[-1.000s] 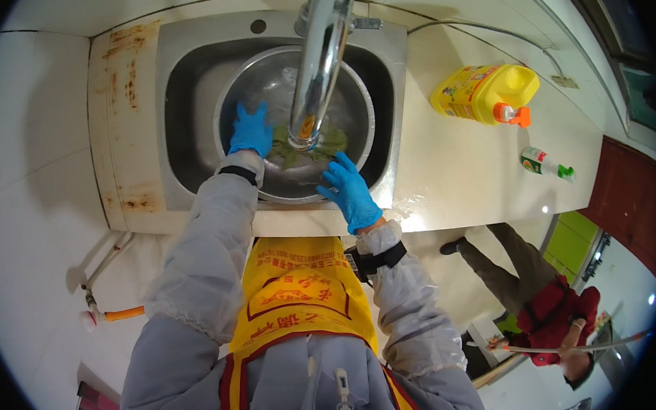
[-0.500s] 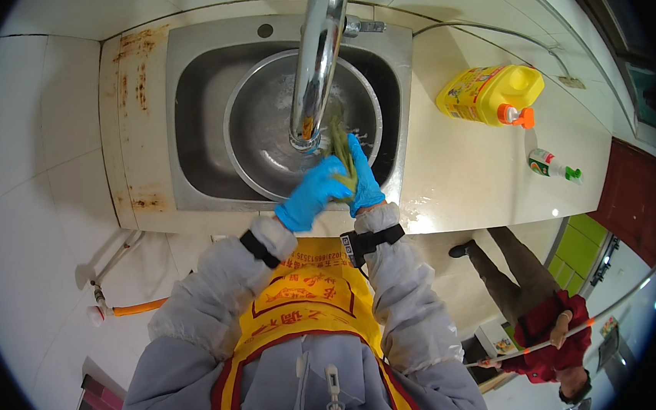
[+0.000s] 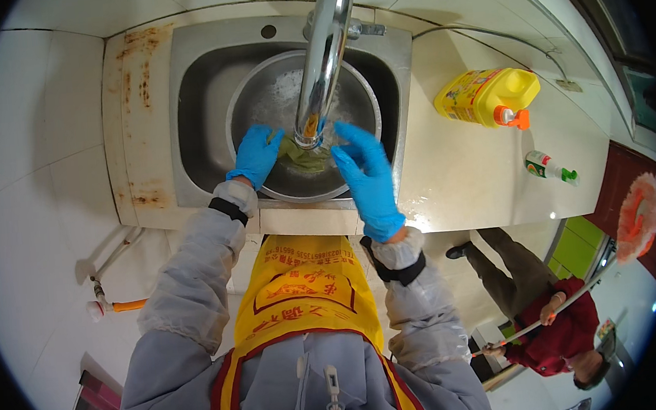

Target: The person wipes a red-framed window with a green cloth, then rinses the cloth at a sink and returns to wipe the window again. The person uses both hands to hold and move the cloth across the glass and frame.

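A steel basin (image 3: 250, 103) sits inside the sink (image 3: 201, 99), water in it and olive-green leaves (image 3: 303, 161) beneath the faucet (image 3: 320, 59). My left hand (image 3: 256, 153), in a blue glove, has its fingers closed at the left edge of the leaves, holding them. My right hand (image 3: 369, 182), also gloved, is raised over the basin's right side, just right of the spout, fingers apart and curved. The spout hides part of the leaves.
A yellow jug (image 3: 473, 95) with orange pump and a small white-green bottle (image 3: 545, 165) stand on the right counter (image 3: 450, 188). A rusty pipe-side ledge (image 3: 136, 120) is left. Behind, at lower right, a person (image 3: 550, 338) holds a long pole with a fluffy pink head (image 3: 638, 211).
My hands were together on the leaves at the basin's lower right; my left moved left and up, my right lifted apart from them. The other person's pink mop head has swung into view.
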`<state>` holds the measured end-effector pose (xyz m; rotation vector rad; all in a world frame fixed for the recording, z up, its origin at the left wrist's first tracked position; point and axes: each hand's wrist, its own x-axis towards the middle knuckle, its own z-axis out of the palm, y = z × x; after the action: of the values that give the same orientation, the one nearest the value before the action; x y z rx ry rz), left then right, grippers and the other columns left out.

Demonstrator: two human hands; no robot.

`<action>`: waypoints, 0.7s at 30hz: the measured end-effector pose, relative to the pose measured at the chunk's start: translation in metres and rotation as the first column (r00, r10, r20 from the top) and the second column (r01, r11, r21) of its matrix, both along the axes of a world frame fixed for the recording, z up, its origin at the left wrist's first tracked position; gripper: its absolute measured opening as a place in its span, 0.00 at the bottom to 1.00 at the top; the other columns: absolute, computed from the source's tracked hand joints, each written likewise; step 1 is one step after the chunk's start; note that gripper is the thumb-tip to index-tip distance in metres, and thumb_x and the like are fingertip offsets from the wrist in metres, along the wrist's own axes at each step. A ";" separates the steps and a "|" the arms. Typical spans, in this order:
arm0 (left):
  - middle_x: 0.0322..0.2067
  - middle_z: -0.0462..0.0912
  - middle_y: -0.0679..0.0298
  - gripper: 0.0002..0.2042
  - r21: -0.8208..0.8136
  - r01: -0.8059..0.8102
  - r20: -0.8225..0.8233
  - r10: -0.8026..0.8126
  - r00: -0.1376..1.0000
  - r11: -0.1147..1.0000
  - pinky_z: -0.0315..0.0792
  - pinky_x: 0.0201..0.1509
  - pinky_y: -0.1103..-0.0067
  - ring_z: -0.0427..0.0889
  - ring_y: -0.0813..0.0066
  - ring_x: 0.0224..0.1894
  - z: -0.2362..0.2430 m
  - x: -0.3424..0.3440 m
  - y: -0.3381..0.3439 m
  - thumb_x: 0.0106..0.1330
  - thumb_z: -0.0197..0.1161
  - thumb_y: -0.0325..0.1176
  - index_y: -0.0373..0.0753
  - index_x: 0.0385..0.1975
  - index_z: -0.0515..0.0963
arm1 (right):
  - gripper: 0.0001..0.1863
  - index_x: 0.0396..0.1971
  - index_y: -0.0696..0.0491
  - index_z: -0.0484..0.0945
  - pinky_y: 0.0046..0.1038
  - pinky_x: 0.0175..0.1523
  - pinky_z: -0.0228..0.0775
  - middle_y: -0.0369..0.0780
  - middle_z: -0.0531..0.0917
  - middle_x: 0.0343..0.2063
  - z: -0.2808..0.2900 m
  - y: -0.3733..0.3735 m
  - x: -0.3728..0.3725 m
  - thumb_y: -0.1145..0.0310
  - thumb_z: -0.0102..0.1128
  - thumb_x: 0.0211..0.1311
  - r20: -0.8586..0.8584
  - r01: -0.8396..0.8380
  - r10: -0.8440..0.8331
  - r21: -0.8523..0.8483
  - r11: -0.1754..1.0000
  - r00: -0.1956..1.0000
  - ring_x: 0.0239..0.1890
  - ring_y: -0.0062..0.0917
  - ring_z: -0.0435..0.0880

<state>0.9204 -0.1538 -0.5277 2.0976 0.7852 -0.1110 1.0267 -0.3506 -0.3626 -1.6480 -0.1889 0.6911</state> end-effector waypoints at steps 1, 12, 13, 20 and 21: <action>0.39 0.80 0.46 0.18 -0.015 0.019 0.020 -0.019 1.000 1.000 0.72 0.42 0.60 0.78 0.43 0.40 0.000 -0.002 0.000 0.66 0.58 0.45 0.34 0.39 0.80 | 0.26 0.59 0.47 0.73 0.25 0.45 0.74 0.36 0.77 0.42 0.019 0.002 0.008 0.68 0.67 0.59 0.185 -0.033 0.035 -0.014 0.999 0.982 0.41 0.22 0.76; 0.45 0.79 0.43 0.16 -0.250 -0.020 0.130 0.055 0.990 0.968 0.72 0.50 0.64 0.79 0.47 0.47 -0.006 -0.009 -0.013 0.68 0.56 0.39 0.34 0.47 0.77 | 0.22 0.43 0.52 0.82 0.30 0.29 0.68 0.38 0.76 0.27 0.080 0.068 0.045 0.54 0.70 0.52 0.680 -0.235 0.303 -0.194 0.952 0.667 0.26 0.31 0.76; 0.46 0.78 0.43 0.16 -0.283 -0.044 0.122 0.081 0.989 0.958 0.72 0.50 0.64 0.79 0.47 0.47 -0.004 -0.009 -0.013 0.68 0.55 0.38 0.34 0.48 0.76 | 0.21 0.42 0.52 0.82 0.31 0.29 0.68 0.38 0.76 0.27 0.079 0.074 0.045 0.53 0.70 0.52 0.708 -0.233 0.304 -0.199 0.952 0.637 0.25 0.31 0.76; 0.53 0.73 0.42 0.19 -0.486 -0.056 0.091 0.114 0.989 0.872 0.72 0.54 0.64 0.76 0.46 0.52 -0.023 -0.022 -0.003 0.66 0.57 0.35 0.35 0.55 0.70 | 0.21 0.39 0.52 0.82 0.30 0.30 0.69 0.38 0.78 0.29 0.078 0.086 0.043 0.53 0.71 0.50 0.690 -0.239 0.287 -0.167 0.957 0.665 0.27 0.31 0.78; 0.54 0.73 0.42 0.20 -0.497 -0.012 0.146 0.097 0.985 0.868 0.72 0.54 0.63 0.75 0.46 0.53 -0.031 -0.024 -0.001 0.66 0.58 0.35 0.36 0.56 0.70 | 0.21 0.39 0.52 0.82 0.30 0.30 0.69 0.38 0.78 0.29 0.076 0.081 0.043 0.54 0.71 0.50 0.673 -0.252 0.293 -0.161 0.954 0.680 0.28 0.31 0.78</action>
<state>0.8960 -0.1545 -0.5589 1.5713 0.6331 -0.0933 1.0696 -0.2692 -0.2866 -1.8917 -0.9905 0.2537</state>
